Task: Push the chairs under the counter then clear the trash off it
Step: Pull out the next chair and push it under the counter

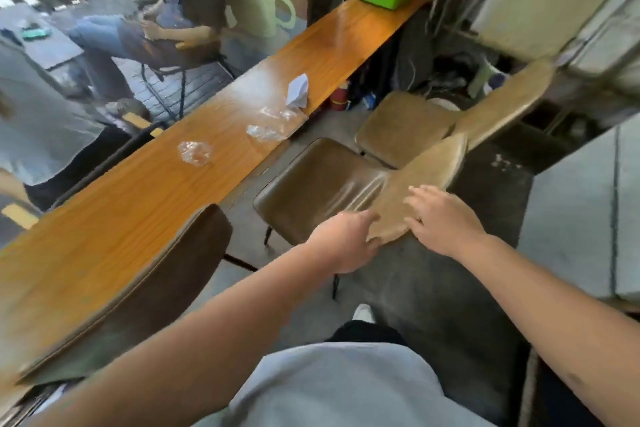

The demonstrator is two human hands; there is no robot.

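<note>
Left hand [346,243] gripping chair backrest [420,184], right hand [445,222] spread flat on it

Glossy wooden counter [138,212], leather-like chair seat [311,184] (creased), crinkled clear plastic [194,152].

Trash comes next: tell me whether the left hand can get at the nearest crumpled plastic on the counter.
Probably yes. The crumpled plastic lies uncovered on the counter, and nothing stands between it and the left hand, now on the chair backrest.
</note>
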